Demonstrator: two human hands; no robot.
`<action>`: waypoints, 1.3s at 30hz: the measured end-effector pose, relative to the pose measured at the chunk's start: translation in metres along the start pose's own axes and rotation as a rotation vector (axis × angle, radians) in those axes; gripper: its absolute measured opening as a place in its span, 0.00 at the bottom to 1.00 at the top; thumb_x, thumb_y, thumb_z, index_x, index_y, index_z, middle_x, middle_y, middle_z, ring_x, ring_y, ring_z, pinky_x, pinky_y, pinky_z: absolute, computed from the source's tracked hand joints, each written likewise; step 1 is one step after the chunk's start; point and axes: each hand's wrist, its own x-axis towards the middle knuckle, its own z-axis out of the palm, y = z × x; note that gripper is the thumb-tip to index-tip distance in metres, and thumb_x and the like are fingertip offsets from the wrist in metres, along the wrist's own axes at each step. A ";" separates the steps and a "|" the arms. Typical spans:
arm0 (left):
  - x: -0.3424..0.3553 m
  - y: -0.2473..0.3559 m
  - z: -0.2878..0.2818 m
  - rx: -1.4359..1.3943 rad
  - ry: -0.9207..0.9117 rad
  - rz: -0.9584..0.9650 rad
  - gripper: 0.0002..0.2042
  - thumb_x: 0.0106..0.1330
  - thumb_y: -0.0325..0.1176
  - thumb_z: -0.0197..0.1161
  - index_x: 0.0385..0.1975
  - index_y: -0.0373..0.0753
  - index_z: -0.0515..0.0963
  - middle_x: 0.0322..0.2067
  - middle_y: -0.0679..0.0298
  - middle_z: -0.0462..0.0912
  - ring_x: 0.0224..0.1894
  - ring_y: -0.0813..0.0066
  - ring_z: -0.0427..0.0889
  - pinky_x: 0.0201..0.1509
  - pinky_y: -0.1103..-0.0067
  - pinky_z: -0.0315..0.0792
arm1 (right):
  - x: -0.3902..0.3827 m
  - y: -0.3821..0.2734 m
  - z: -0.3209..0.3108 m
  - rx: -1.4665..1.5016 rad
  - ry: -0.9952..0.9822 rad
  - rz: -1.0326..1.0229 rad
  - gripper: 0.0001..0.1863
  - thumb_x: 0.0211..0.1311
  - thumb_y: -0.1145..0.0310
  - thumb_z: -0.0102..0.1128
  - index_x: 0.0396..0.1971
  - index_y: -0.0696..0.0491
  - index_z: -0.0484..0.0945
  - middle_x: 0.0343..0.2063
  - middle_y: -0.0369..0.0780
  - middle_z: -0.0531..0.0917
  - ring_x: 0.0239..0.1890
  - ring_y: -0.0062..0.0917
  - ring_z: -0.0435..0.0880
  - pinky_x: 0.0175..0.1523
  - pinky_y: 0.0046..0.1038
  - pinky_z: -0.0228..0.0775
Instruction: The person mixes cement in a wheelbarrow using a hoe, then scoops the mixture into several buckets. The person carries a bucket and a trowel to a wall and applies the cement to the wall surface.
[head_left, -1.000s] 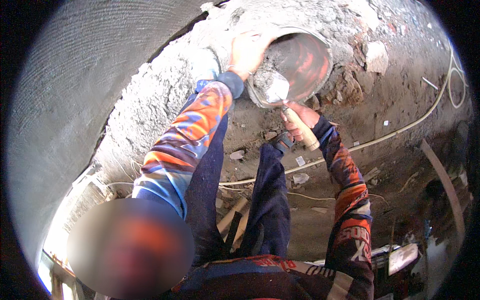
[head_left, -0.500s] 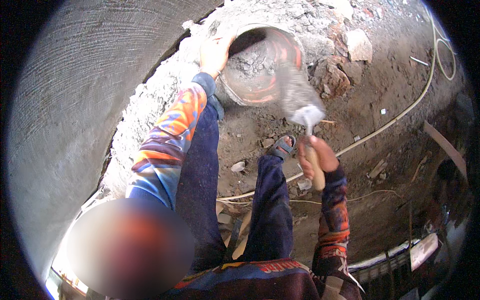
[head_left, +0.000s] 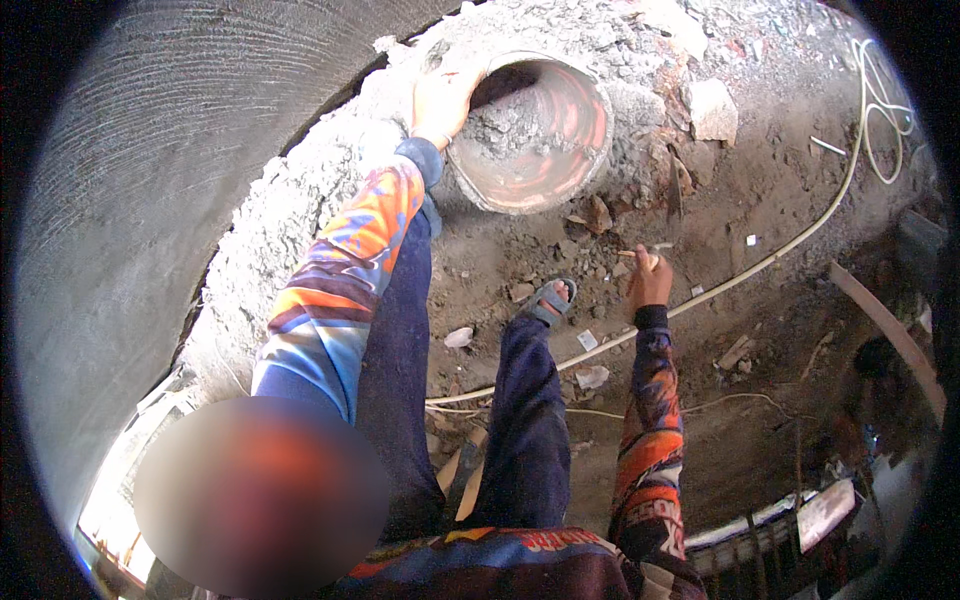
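Note:
My left hand (head_left: 445, 103) grips the left rim of a round, tilted mortar pan (head_left: 578, 185), orange-brown inside and smeared with grey. Wet grey mortar (head_left: 500, 135) lies in the pan. To the right of the pan, my right hand (head_left: 650, 278) is closed around the wooden handle of a trowel (head_left: 676, 205). Its blade shows nearly edge-on, low beside the stones and soil. Whether mortar clings to the blade, I cannot tell.
A rough plastered wall (head_left: 170, 170) curves along the left, with grey rubble (head_left: 270, 215) at its foot. A pale stone (head_left: 712, 110) sits beyond the trowel. Across the dirt runs a cream hose (head_left: 770, 262), coiled at the far right. My sandalled foot (head_left: 551, 300) stands near the pan.
The trowel has swung away from the pan's right rim, out to the right, and turned edge-on. My right hand has moved up and slightly right. My left hand stays on the rim.

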 end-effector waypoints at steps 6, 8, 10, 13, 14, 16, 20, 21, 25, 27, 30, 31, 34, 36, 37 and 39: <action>-0.001 -0.001 0.006 -0.163 0.053 -0.053 0.15 0.56 0.42 0.57 0.32 0.35 0.78 0.29 0.57 0.81 0.31 0.72 0.79 0.38 0.79 0.69 | -0.064 -0.093 0.030 -0.210 -0.102 -0.343 0.19 0.55 0.55 0.54 0.27 0.59 0.69 0.20 0.49 0.75 0.22 0.40 0.75 0.29 0.34 0.66; -0.002 -0.006 0.002 -0.142 0.087 0.090 0.16 0.57 0.44 0.54 0.32 0.35 0.78 0.27 0.56 0.80 0.30 0.72 0.79 0.36 0.79 0.69 | -0.070 -0.125 0.035 -0.297 -0.174 -0.451 0.18 0.55 0.57 0.52 0.31 0.59 0.68 0.21 0.50 0.76 0.25 0.42 0.76 0.31 0.36 0.66; -0.001 -0.009 0.000 -0.084 0.079 0.105 0.15 0.57 0.42 0.56 0.33 0.36 0.78 0.29 0.57 0.80 0.32 0.71 0.79 0.38 0.79 0.69 | -0.054 -0.150 0.045 -0.386 -0.241 -0.492 0.18 0.56 0.58 0.50 0.36 0.59 0.66 0.24 0.52 0.77 0.30 0.44 0.78 0.33 0.39 0.67; -0.004 -0.001 0.006 -0.202 0.021 -0.053 0.15 0.54 0.41 0.59 0.31 0.33 0.78 0.30 0.58 0.81 0.35 0.71 0.78 0.41 0.79 0.69 | -0.025 -0.171 0.056 -0.739 -0.157 -0.343 0.18 0.57 0.60 0.49 0.41 0.58 0.64 0.28 0.53 0.77 0.34 0.45 0.78 0.36 0.42 0.68; -0.004 -0.003 0.003 -0.195 0.038 0.004 0.15 0.54 0.41 0.59 0.31 0.33 0.78 0.30 0.58 0.81 0.35 0.71 0.78 0.41 0.79 0.69 | -0.020 -0.172 0.064 -0.808 -0.200 -0.292 0.18 0.56 0.61 0.49 0.41 0.58 0.65 0.29 0.53 0.77 0.34 0.46 0.77 0.37 0.42 0.69; -0.006 -0.007 0.006 -0.207 0.050 0.037 0.15 0.54 0.41 0.59 0.30 0.33 0.78 0.30 0.58 0.81 0.35 0.71 0.78 0.42 0.80 0.69 | -0.009 -0.151 0.075 -0.962 -0.265 -0.173 0.18 0.56 0.61 0.49 0.41 0.58 0.66 0.30 0.53 0.78 0.35 0.47 0.77 0.39 0.42 0.69; -0.007 -0.012 0.005 -0.238 0.054 0.023 0.15 0.54 0.41 0.59 0.31 0.33 0.78 0.32 0.58 0.81 0.36 0.71 0.78 0.42 0.80 0.68 | -0.030 -0.141 0.075 -0.826 -0.536 -0.250 0.21 0.50 0.60 0.54 0.39 0.60 0.67 0.33 0.56 0.76 0.38 0.50 0.75 0.42 0.42 0.68; -0.008 -0.013 0.002 -0.237 0.063 0.035 0.15 0.55 0.41 0.58 0.31 0.33 0.78 0.32 0.58 0.81 0.36 0.71 0.78 0.42 0.80 0.68 | -0.044 -0.153 0.072 -0.751 -0.494 -0.315 0.21 0.49 0.61 0.55 0.40 0.60 0.66 0.33 0.56 0.76 0.38 0.50 0.75 0.41 0.41 0.68; -0.006 -0.009 0.004 -0.200 0.047 0.046 0.15 0.55 0.41 0.57 0.32 0.35 0.78 0.33 0.58 0.80 0.36 0.70 0.78 0.43 0.79 0.69 | -0.080 -0.179 0.058 -0.460 -0.327 -0.506 0.23 0.46 0.67 0.56 0.43 0.60 0.62 0.31 0.55 0.75 0.36 0.51 0.74 0.39 0.41 0.67; -0.007 -0.009 0.008 -0.262 0.063 -0.030 0.14 0.56 0.41 0.57 0.32 0.35 0.78 0.32 0.58 0.80 0.36 0.69 0.78 0.43 0.79 0.69 | -0.095 -0.183 0.052 -0.344 -0.288 -0.535 0.24 0.44 0.72 0.56 0.43 0.59 0.60 0.31 0.55 0.75 0.36 0.51 0.74 0.38 0.40 0.66; -0.005 -0.016 0.004 -0.132 0.084 0.116 0.12 0.57 0.40 0.55 0.32 0.38 0.78 0.32 0.58 0.80 0.35 0.66 0.78 0.42 0.78 0.69 | -0.108 -0.168 0.051 -0.439 -0.249 -0.521 0.23 0.44 0.72 0.57 0.41 0.57 0.60 0.30 0.54 0.75 0.35 0.52 0.74 0.36 0.40 0.67; -0.002 -0.016 0.008 -0.038 0.072 0.169 0.12 0.58 0.39 0.54 0.32 0.39 0.78 0.32 0.58 0.80 0.35 0.65 0.78 0.42 0.78 0.69 | -0.108 -0.159 0.048 -0.446 -0.253 -0.509 0.23 0.44 0.70 0.58 0.40 0.56 0.59 0.28 0.53 0.76 0.33 0.50 0.75 0.34 0.42 0.67; -0.001 -0.023 0.007 0.205 0.069 0.294 0.10 0.59 0.38 0.53 0.33 0.41 0.78 0.31 0.58 0.80 0.35 0.63 0.78 0.41 0.77 0.70 | -0.098 -0.138 0.058 -0.743 -0.345 -0.214 0.25 0.44 0.65 0.60 0.39 0.55 0.58 0.28 0.51 0.77 0.31 0.48 0.76 0.33 0.44 0.67; -0.002 -0.023 0.006 0.305 0.084 0.346 0.10 0.59 0.38 0.52 0.33 0.43 0.77 0.31 0.58 0.80 0.35 0.62 0.78 0.40 0.77 0.70 | -0.103 -0.126 0.055 -0.836 -0.365 -0.256 0.21 0.46 0.60 0.60 0.35 0.53 0.61 0.28 0.50 0.77 0.30 0.45 0.77 0.32 0.43 0.68; -0.001 -0.021 0.007 0.277 0.136 0.434 0.11 0.58 0.40 0.53 0.33 0.43 0.78 0.31 0.58 0.80 0.34 0.64 0.79 0.39 0.77 0.70 | -0.105 -0.116 0.056 -0.833 -0.350 -0.326 0.21 0.46 0.59 0.59 0.34 0.53 0.62 0.27 0.50 0.77 0.30 0.45 0.77 0.32 0.42 0.68; 0.000 -0.014 0.009 0.106 0.048 0.165 0.11 0.58 0.41 0.53 0.32 0.43 0.78 0.30 0.59 0.80 0.33 0.66 0.79 0.39 0.78 0.70 | -0.104 -0.088 0.060 -0.745 -0.336 -0.525 0.19 0.48 0.57 0.57 0.35 0.52 0.65 0.26 0.48 0.76 0.30 0.45 0.77 0.31 0.41 0.69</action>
